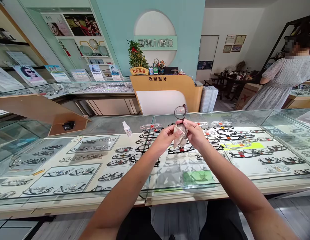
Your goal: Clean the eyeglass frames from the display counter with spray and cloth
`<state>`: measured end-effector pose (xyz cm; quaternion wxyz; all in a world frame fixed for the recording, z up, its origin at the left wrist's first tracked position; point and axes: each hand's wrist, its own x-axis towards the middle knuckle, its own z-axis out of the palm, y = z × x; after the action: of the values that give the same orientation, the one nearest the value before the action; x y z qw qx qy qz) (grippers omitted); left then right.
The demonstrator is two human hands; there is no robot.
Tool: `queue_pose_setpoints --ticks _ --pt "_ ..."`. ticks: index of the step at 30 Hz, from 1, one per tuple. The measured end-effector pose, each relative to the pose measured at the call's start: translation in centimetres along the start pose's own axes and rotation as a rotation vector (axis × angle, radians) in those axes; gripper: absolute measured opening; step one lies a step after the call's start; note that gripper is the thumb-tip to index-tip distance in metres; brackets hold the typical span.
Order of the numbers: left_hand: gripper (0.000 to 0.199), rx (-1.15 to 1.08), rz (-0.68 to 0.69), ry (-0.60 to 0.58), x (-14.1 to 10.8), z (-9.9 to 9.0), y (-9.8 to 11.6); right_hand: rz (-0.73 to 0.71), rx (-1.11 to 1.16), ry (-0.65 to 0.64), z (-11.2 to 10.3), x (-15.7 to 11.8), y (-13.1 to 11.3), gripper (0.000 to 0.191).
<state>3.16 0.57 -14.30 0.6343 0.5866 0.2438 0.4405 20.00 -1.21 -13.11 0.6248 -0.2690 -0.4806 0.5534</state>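
Observation:
Both my hands are raised over the glass display counter, close together. A pair of dark-framed eyeglasses (pixel 180 112) stands on end between them, one round lens up and the other wrapped low down. My left hand (pixel 168 136) pinches a beige cleaning cloth (pixel 178 136) around the lower lens. At the bridge and rim, my right hand (pixel 193 131) grips the eyeglasses with thumb and fingers. A small white spray bottle (pixel 127 129) stands on the glass to the left of my hands.
Beneath the glass counter top (pixel 167 191) lie rows of eyeglasses, several with red tags. A wooden-framed mirror or stand (pixel 40 106) rests at the left. Beyond the counter is a wooden cashier desk (pixel 195 96). A person (pixel 287 76) in a patterned dress stands at the far right.

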Motion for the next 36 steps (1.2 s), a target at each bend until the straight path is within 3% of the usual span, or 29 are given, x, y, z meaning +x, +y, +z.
queue_pose_setpoints --ticks 8,14,22,27,31,36 --pt "0.079 -0.007 -0.017 -0.012 -0.4 0.6 0.4 -0.015 -0.029 -0.042 -0.2 0.0 0.0 0.032" --pt "0.053 0.045 -0.039 -0.091 -0.2 -0.3 0.1 0.053 0.011 -0.065 -0.1 0.1 -0.2 0.04" --pt "0.051 0.119 -0.012 -0.178 -0.4 -0.7 0.8 0.109 0.048 -0.121 -0.6 0.1 -0.6 0.04" --pt "0.052 0.077 0.009 -0.03 -0.4 0.1 0.5 0.112 0.045 -0.131 -0.7 0.2 -0.3 0.042" --pt "0.067 0.04 0.05 0.119 -0.4 1.0 0.2 0.089 0.033 -0.127 -0.6 0.2 0.3 0.043" --pt "0.061 0.054 0.096 0.247 -0.5 1.9 -0.1 -0.017 -0.065 -0.161 -0.2 0.0 1.0 0.035"
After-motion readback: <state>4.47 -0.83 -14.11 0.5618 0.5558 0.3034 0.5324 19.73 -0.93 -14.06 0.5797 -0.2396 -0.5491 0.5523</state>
